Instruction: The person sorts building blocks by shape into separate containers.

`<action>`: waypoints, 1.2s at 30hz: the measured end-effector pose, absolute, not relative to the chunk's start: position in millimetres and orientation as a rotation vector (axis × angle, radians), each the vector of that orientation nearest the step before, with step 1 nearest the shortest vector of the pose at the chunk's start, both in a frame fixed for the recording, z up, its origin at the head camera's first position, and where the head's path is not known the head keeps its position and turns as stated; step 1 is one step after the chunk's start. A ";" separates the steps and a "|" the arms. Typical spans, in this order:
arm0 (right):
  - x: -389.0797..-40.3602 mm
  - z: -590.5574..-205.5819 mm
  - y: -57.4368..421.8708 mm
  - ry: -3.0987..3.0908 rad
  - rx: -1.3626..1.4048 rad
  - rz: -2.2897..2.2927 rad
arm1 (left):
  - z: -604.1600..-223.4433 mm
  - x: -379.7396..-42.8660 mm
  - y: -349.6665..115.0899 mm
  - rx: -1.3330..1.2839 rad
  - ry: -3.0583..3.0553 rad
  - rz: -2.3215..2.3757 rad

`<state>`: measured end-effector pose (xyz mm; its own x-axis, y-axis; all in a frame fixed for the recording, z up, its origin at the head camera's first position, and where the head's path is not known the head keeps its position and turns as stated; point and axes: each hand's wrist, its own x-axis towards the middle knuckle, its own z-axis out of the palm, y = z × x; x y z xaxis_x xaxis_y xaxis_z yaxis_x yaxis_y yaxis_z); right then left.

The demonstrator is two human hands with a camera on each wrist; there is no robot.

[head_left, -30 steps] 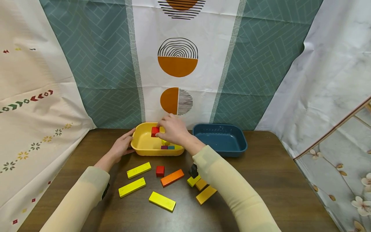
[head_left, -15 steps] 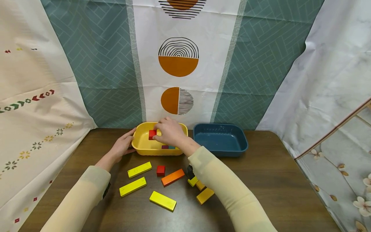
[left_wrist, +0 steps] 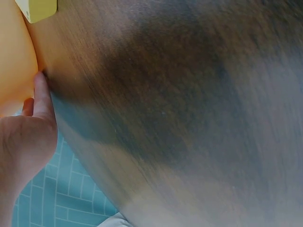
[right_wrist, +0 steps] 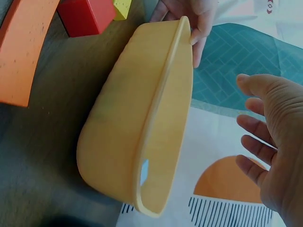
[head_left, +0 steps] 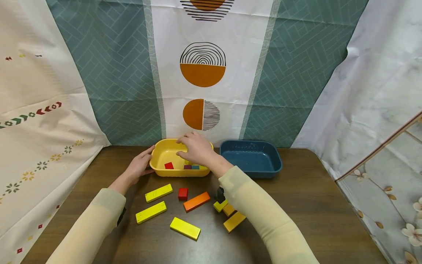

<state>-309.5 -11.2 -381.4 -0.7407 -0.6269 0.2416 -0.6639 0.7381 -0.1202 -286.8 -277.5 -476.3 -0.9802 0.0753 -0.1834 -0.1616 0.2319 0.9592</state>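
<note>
My left hand (head_left: 138,167) rests against the left end of a yellow tub (head_left: 179,173), its extended fingers touching the outer wall. Over the tub's right half is my right hand (head_left: 196,148), thumb and fingers spread apart with nothing between them. A red cube (head_left: 169,165) lies inside, left of a purple block (head_left: 187,167) and a teal block (head_left: 195,167). Some yellow pieces in there are partly hidden beneath the right hand. In the right wrist view, that hand (right_wrist: 270,132) is clear of the tub wall (right_wrist: 118,109), whose contents are mostly out of sight.
A blue tub (head_left: 252,161) stands on the right. Nearer on the wooden table lie several yellow bars, among them one in front (head_left: 185,228), plus a red cube (head_left: 182,194), an orange bar (head_left: 196,201) and an amber bar (head_left: 234,222). Patterned cloth (head_left: 204,91) hangs behind.
The right hand lowered a red cube into the yellow tub and let it go; it now lies there. That hand has since risen slightly and moved right. The left hand has stayed put.
</note>
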 end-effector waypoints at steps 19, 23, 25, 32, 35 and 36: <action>-298.4 -359.9 14.7 -2.681 1.072 0.424 | -476.3 -285.5 -278.9 -0.062 2.312 1.830; -293.7 -357.8 17.6 -2.671 1.080 0.453 | -476.7 -285.8 -278.9 -0.066 2.311 1.831; -290.8 -357.2 18.6 -2.661 1.090 0.464 | -476.7 -285.6 -278.9 -0.069 2.308 1.834; -281.0 -356.6 23.6 -2.596 1.151 0.436 | -476.5 -284.6 -277.9 -0.077 2.309 1.823; -277.0 -357.2 26.6 -2.569 1.175 0.416 | -476.1 -284.7 -277.2 -0.075 2.310 1.821; -275.7 -357.6 27.5 -2.564 1.182 0.411 | -476.0 -284.9 -276.9 -0.075 2.310 1.821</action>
<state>-275.7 27.5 -357.6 -0.6226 -0.6881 0.3727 -0.7701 0.6234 -0.1355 -284.9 -276.9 -476.0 -0.9790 0.0829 -0.1864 -0.1619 0.2403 0.9571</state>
